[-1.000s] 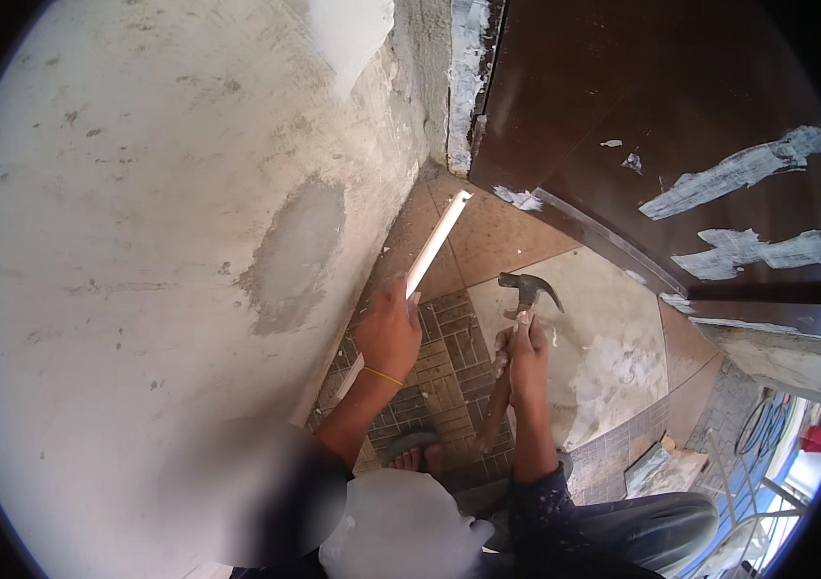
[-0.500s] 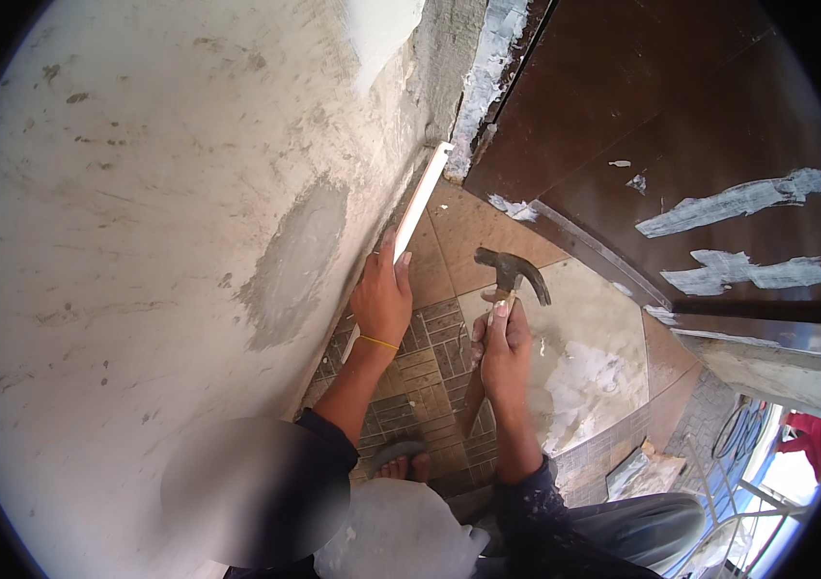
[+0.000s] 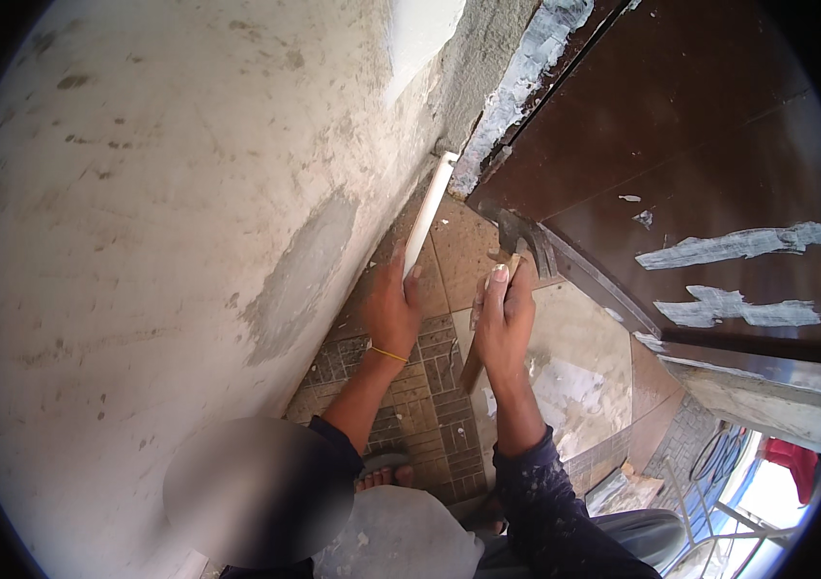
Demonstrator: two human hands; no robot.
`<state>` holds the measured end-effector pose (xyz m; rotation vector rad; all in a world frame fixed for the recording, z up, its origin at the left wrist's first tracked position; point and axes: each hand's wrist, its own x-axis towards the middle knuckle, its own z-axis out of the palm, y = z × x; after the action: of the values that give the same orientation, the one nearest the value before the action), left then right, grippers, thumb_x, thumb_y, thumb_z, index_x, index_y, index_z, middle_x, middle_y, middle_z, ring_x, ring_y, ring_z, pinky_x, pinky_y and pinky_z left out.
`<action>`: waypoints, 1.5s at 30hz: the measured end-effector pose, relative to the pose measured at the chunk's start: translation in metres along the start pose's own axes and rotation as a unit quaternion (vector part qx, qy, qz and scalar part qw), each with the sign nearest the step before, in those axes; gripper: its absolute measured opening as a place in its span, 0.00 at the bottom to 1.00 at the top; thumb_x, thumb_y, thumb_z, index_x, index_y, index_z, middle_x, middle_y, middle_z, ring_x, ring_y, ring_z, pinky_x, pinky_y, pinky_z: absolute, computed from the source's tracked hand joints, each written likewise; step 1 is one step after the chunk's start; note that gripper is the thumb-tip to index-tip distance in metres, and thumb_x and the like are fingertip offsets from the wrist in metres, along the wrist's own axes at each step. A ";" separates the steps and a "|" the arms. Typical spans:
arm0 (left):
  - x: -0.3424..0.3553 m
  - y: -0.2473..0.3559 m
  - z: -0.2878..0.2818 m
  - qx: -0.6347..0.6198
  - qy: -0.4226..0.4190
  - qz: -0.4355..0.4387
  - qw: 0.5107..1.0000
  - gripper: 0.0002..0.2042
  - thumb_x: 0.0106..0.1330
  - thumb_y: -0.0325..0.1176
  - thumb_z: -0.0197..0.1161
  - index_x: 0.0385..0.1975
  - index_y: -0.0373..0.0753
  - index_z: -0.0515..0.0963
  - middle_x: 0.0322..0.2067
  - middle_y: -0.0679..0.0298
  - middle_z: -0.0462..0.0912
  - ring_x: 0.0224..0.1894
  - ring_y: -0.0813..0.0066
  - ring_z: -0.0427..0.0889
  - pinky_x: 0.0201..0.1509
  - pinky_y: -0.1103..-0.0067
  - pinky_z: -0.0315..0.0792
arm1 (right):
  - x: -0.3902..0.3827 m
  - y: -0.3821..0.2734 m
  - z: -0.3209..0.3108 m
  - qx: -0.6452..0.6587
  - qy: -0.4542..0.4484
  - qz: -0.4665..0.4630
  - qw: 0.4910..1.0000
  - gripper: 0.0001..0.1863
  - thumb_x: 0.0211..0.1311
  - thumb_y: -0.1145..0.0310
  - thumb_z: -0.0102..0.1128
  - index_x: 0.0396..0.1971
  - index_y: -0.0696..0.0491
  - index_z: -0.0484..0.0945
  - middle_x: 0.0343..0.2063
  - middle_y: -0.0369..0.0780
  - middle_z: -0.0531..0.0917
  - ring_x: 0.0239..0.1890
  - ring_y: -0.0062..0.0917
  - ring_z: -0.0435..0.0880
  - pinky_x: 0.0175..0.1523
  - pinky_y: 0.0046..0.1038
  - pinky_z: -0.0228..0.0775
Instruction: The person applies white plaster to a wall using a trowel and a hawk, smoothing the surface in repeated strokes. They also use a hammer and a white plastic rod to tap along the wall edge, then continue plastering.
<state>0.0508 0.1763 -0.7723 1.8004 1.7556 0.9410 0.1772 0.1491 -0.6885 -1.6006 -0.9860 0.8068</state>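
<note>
My left hand (image 3: 391, 314) is closed round a long, narrow white strip (image 3: 431, 214), perhaps plastic trim. The strip lies along the foot of the plastered wall (image 3: 188, 212), and its far end reaches the corner beside the brown door (image 3: 681, 125). To the right, my right hand (image 3: 505, 328) grips a claw hammer (image 3: 518, 234) by its wooden handle, thumb along the top. The hammer head is blurred and apart from the strip, over the floor tiles near the door's lower edge.
White filler smears mark the door and its frame edge (image 3: 518, 87). A grey patch (image 3: 304, 275) shows on the wall. Underfoot are patterned and plain tiles (image 3: 420, 386). A blue coiled hose (image 3: 719, 454), a metal frame (image 3: 753, 521) and red cloth (image 3: 792, 468) are at the lower right.
My right hand has moved the hammer farther away from me, and its head is now blurred. My left hand still holds the strip in about the same place. The view has shifted slightly.
</note>
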 end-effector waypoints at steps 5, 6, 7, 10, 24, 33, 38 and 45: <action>0.000 0.006 0.006 -0.077 0.050 0.017 0.996 0.20 0.69 0.33 0.58 0.60 0.42 0.71 0.39 0.48 0.80 0.38 0.48 0.81 0.38 0.63 0.75 | 0.017 0.005 -0.002 -0.102 -0.007 -0.100 0.990 0.12 0.76 0.65 0.43 0.46 0.59 0.68 0.21 0.31 0.70 0.19 0.12 0.65 0.23 0.18 0.58; 0.000 0.008 0.006 -0.095 0.043 0.001 0.995 0.19 0.69 0.33 0.57 0.60 0.41 0.72 0.39 0.47 0.81 0.38 0.48 0.81 0.38 0.64 0.75 | 0.023 0.005 -0.001 -0.121 -0.007 -0.144 0.982 0.12 0.76 0.66 0.43 0.46 0.59 0.68 0.21 0.31 0.70 0.19 0.13 0.65 0.24 0.20 0.59; -0.002 0.011 0.008 -0.114 0.036 -0.015 0.993 0.19 0.69 0.33 0.57 0.59 0.40 0.72 0.38 0.46 0.81 0.37 0.47 0.81 0.39 0.64 0.75 | 0.028 0.005 0.002 -0.123 0.001 -0.156 0.980 0.13 0.76 0.65 0.43 0.47 0.60 0.68 0.21 0.33 0.71 0.20 0.14 0.67 0.24 0.21 0.60; -0.006 0.019 0.011 -0.131 0.035 -0.034 0.990 0.18 0.70 0.33 0.56 0.59 0.37 0.72 0.36 0.44 0.81 0.37 0.47 0.81 0.39 0.65 0.75 | 0.053 0.004 0.017 -0.179 0.007 -0.217 0.960 0.15 0.75 0.64 0.44 0.51 0.61 0.66 0.20 0.37 0.73 0.21 0.17 0.70 0.25 0.25 0.63; -0.011 0.042 0.017 -0.167 0.034 -0.071 0.983 0.20 0.70 0.30 0.55 0.60 0.31 0.68 0.50 0.41 0.77 0.50 0.46 0.79 0.52 0.66 0.74 | 0.070 -0.029 0.014 -0.211 0.008 -0.103 0.972 0.17 0.74 0.64 0.45 0.53 0.61 0.69 0.26 0.54 0.81 0.27 0.49 0.82 0.31 0.43 0.71; -0.013 0.047 0.022 -0.173 0.029 -0.100 0.979 0.21 0.69 0.30 0.56 0.61 0.33 0.68 0.53 0.43 0.76 0.54 0.48 0.77 0.54 0.68 0.73 | 0.077 -0.044 0.022 -0.153 0.038 -0.175 0.972 0.14 0.73 0.65 0.47 0.49 0.59 0.71 0.25 0.56 0.81 0.25 0.53 0.81 0.30 0.44 0.71; -0.010 0.053 0.017 -0.205 0.008 -0.135 0.969 0.21 0.71 0.30 0.54 0.60 0.26 0.67 0.56 0.39 0.74 0.60 0.50 0.74 0.62 0.70 0.67 | 0.074 -0.045 0.025 -0.276 -0.006 -0.178 0.945 0.14 0.73 0.66 0.46 0.50 0.60 0.70 0.24 0.56 0.81 0.25 0.51 0.81 0.30 0.42 0.71; -0.009 0.056 0.019 -0.179 0.052 -0.094 0.978 0.21 0.68 0.30 0.56 0.61 0.34 0.69 0.51 0.44 0.78 0.52 0.47 0.79 0.54 0.67 0.73 | 0.072 -0.047 0.027 -0.238 0.078 -0.324 0.912 0.12 0.73 0.65 0.45 0.45 0.60 0.69 0.21 0.54 0.79 0.22 0.47 0.80 0.28 0.40 0.69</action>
<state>0.1032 0.1658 -0.7457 1.3560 1.6554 1.2009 0.1759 0.2310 -0.6509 -1.5434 -1.5565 -0.0292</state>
